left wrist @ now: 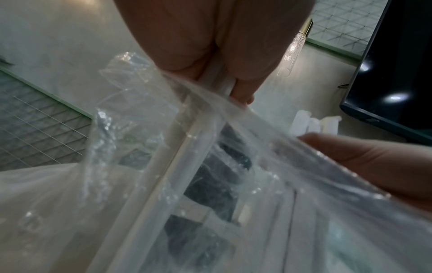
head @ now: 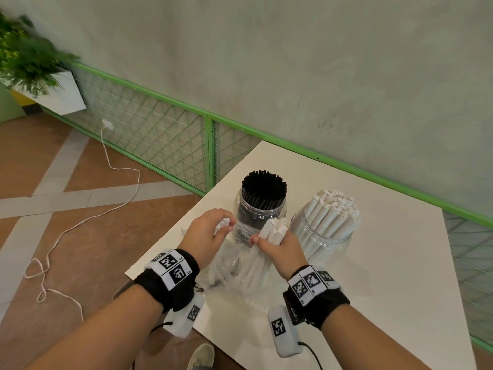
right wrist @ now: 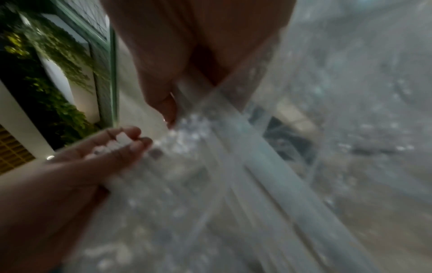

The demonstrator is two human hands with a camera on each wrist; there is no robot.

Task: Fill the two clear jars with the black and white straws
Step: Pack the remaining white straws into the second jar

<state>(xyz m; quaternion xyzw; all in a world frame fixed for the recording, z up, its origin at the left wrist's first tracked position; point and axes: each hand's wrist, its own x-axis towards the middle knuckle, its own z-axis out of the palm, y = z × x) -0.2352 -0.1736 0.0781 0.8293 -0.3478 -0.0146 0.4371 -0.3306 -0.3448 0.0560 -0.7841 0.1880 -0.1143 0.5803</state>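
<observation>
The right hand (head: pixel 280 249) is closed around a bundle of white straws (head: pixel 276 228), their tips poking up above the fingers while their lower lengths run down inside a clear plastic bag (head: pixel 240 276) that lies crumpled on the surface (head: pixel 386 263). The left hand (head: pixel 205 233), at 9 o'clock of the right, pinches a few more white straws (head: pixel 222 224) together with the bag's edge. At 12 o'clock of the hands stands 1 clear jar (head: pixel 262 209) packed with black straws (head: pixel 264 186); at 2 o'clock, just beside it, the 2nd clear jar (head: pixel 324 236) already holds a thick stand of white straws (head: pixel 333 212), with some room seemingly left on its near side. The step in hand looks like drawing the bundle free of the bag: it would go best with the left hand pinning the plastic back while the right lifts straight up, keeping the straws parallel so none snag or bend, then lowering them into the white jar's open side.
</observation>
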